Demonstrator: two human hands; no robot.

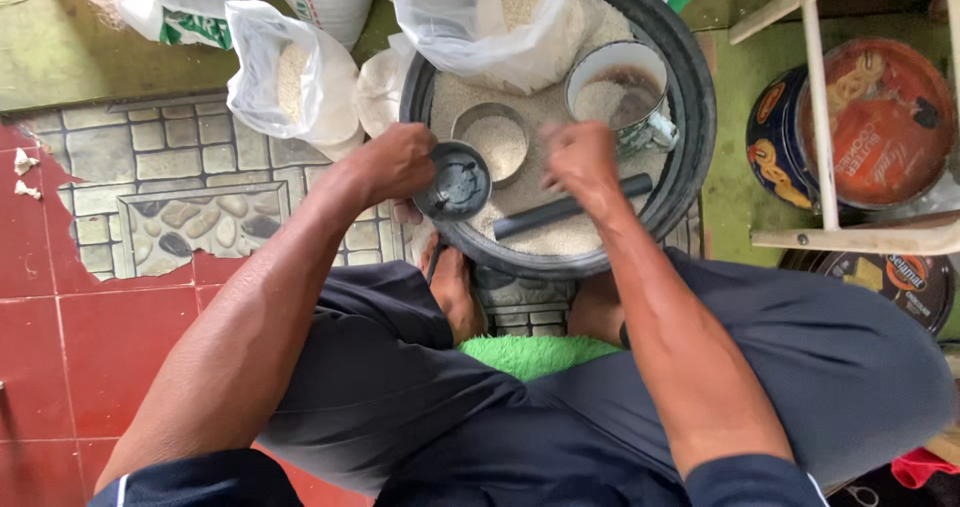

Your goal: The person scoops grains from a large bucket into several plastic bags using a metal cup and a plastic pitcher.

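Down low, nearest of all, the person sits with knees spread in dark trousers, bare feet tucked against a green mat (535, 355) on the floor of red tiles (50, 297). Both forearms reach forward over a wide black basin (690, 127) heaped with rice (545, 232). The left hand (395, 162) has its fingers clamped on the rim of a small dark tin cup (457, 182), held at the basin's near edge. The right hand (580, 159) is curled shut over the grain — whether its fingers grip anything I cannot tell. Just beneath it a dark tube (570, 207) lies flat on the rice. Further in, a round tin (492, 139) sits sunk and full, and a larger can (620, 87) stands beside it. Beyond lie clear bags of rice (290, 77) — and off to the right, a round biscuit tin (870, 127) under a wooden frame (815, 107).
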